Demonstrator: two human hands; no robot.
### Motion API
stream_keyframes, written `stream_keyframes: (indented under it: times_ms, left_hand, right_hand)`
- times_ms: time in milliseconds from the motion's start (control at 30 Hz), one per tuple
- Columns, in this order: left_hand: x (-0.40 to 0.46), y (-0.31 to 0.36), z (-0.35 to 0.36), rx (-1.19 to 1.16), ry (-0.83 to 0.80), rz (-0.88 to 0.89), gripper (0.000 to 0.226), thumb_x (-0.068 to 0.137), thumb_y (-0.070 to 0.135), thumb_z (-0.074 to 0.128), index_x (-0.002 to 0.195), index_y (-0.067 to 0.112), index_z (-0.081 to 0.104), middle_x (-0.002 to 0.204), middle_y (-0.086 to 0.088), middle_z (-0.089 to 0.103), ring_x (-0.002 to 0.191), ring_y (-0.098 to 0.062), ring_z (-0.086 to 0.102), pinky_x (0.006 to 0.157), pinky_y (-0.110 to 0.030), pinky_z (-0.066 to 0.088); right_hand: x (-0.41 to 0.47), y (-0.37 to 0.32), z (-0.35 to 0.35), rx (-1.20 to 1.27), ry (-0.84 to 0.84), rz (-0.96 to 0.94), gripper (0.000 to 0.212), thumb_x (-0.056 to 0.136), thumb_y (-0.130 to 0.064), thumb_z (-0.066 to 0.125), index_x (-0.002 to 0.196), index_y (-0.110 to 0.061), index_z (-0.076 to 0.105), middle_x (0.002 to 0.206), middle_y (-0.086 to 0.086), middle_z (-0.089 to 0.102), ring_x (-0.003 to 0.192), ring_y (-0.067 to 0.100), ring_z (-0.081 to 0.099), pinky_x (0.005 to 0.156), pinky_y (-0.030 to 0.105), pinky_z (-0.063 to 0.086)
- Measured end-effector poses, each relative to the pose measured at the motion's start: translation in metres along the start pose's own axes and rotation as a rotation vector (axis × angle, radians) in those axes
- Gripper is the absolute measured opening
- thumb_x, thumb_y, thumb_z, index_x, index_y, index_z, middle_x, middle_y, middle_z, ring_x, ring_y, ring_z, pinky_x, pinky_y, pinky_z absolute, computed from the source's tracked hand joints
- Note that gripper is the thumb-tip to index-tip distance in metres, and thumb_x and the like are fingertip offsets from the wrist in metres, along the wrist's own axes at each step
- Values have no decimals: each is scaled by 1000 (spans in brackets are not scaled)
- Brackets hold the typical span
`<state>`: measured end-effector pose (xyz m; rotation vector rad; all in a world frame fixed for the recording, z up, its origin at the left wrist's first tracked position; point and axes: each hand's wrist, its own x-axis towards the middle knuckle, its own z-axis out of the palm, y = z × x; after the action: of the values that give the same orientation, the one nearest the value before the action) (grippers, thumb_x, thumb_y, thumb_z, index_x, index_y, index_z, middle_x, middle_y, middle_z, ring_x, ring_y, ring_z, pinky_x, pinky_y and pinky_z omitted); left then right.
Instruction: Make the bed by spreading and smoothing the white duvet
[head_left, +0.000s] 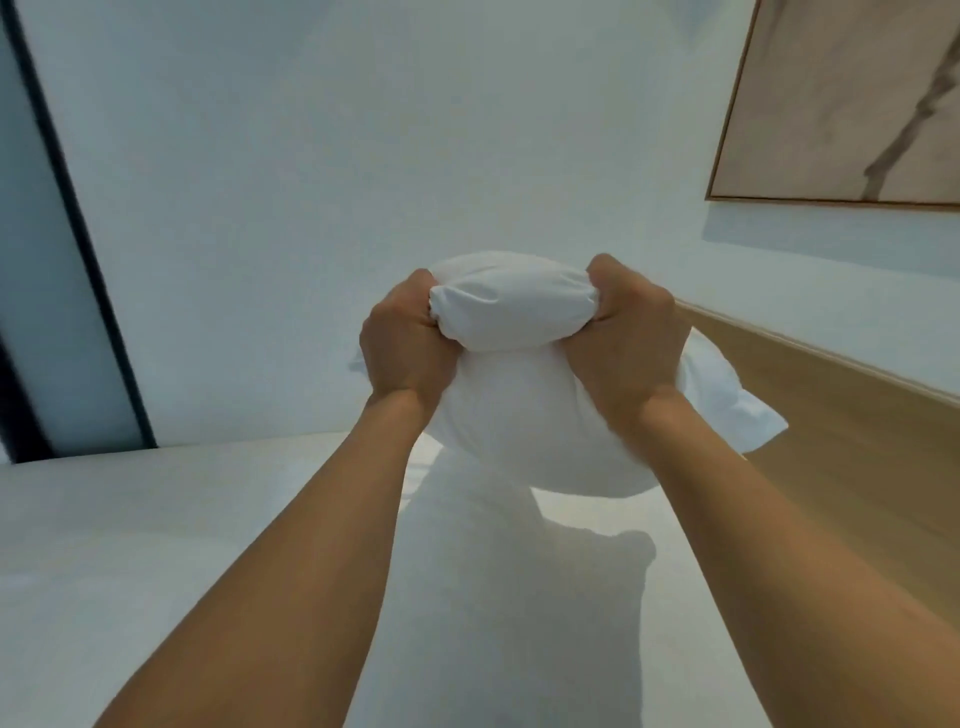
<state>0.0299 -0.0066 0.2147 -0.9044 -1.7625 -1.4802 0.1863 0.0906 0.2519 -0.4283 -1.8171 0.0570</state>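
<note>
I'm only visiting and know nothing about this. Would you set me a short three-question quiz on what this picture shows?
1. True or false: the plump white fabric pillow is lying flat on the white bed surface.
2. Which hands grip the pillow? A) the left hand only B) the right hand only C) both
3. Fill in: on the wall at upper right hangs a beige picture in a thin ______ frame.

Key
1. False: it is held up in the air, casting a shadow on the bed.
2. C: each hand clutches a bunched end of its top edge.
3. Wooden.
</note>
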Motion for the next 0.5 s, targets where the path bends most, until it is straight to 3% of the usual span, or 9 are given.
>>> stream_keyframes:
  times_ms: [167,267,333,433,500]
  left_hand:
    - [10,-20,-132,15,112,121,33,70,4,47,62,24,23,58,10,28,61,-15,26,51,-32,20]
    - [-6,-42,-213,204,111,165,35,66,7,44,64,29,17,60,11,23,62,-17,27,52,-28,14]
    - [-27,-68,-264,402,115,126,25,66,6,44,64,22,25,61,8,29,61,-22,33,49,-28,17]
    - [-84,-113,-338,717,90,-28,14,73,0,51,66,10,44,69,-9,48,68,-31,45,51,-36,34]
    - [-135,-147,-381,961,-19,-180,6,79,1,56,77,6,56,82,-19,57,77,-38,48,60,-45,44]
  right_hand:
    - [-22,-105,5,118,138,-186,30,62,-9,62,62,-18,33,54,-3,30,53,22,28,48,25,21]
    - [-58,-163,17,140,163,-262,40,51,-4,61,63,-20,28,55,-4,25,50,23,26,45,24,22]
    - [-98,-202,29,184,139,-309,34,48,-3,59,61,-20,33,53,-2,31,46,25,34,42,26,26]
    - [-187,-259,55,259,-38,-317,17,50,-8,58,65,-15,52,58,4,49,50,29,47,46,30,30]
    - [-257,-287,68,282,-334,-348,25,56,-14,65,80,-13,58,72,7,55,62,30,53,54,32,35]
